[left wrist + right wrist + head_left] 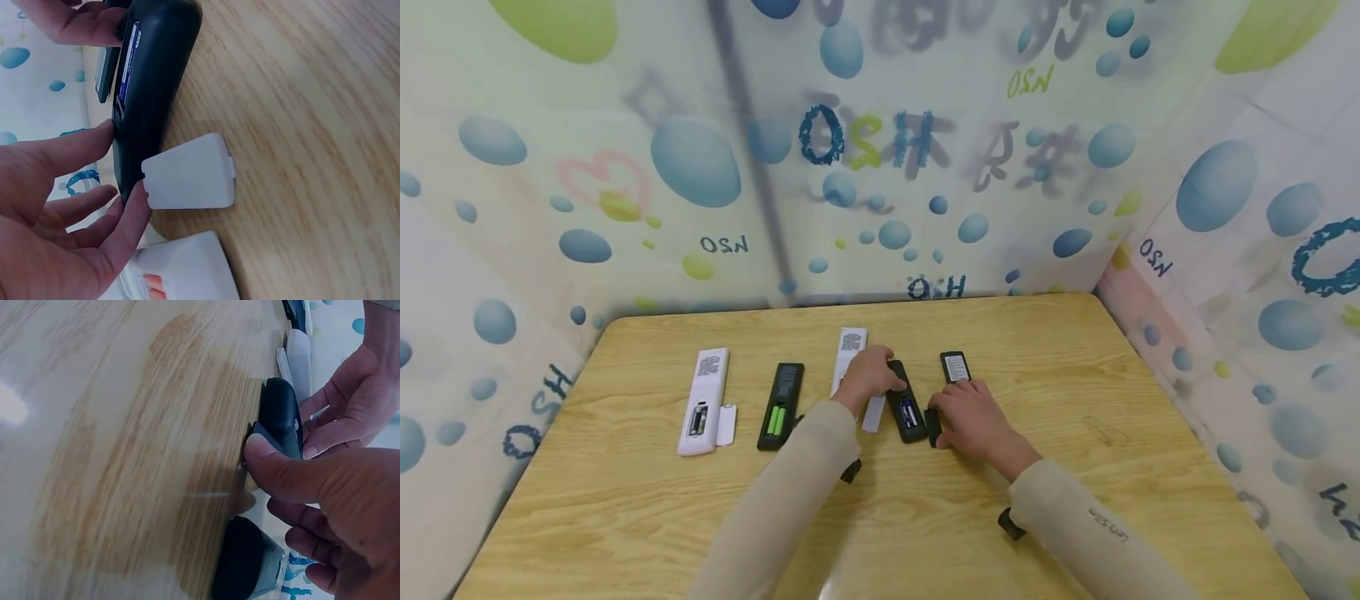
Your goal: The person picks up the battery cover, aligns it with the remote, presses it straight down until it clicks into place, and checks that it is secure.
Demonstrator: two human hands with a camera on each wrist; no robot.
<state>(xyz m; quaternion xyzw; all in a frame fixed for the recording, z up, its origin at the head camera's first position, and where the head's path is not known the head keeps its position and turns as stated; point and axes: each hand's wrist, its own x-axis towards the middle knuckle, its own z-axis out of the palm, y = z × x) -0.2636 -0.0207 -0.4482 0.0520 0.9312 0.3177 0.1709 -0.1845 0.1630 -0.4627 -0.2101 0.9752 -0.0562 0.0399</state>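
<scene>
Long black plastic remote (905,400), battery bay (910,412) uncovered, lies on tabletop (587,500). Left hand (867,375) grips its far end; right hand (973,420) pinches flat black plastic cover (933,427) just right of remote. Likely cover-handling step, pickup or set-down unclear; next move probably needs remote held steady.

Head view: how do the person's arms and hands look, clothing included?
The left sleeve and right sleeve are long and beige; the right bears small dark lettering. A black piece shows beside each sleeve. The left hand and right hand are ungloved.
</scene>
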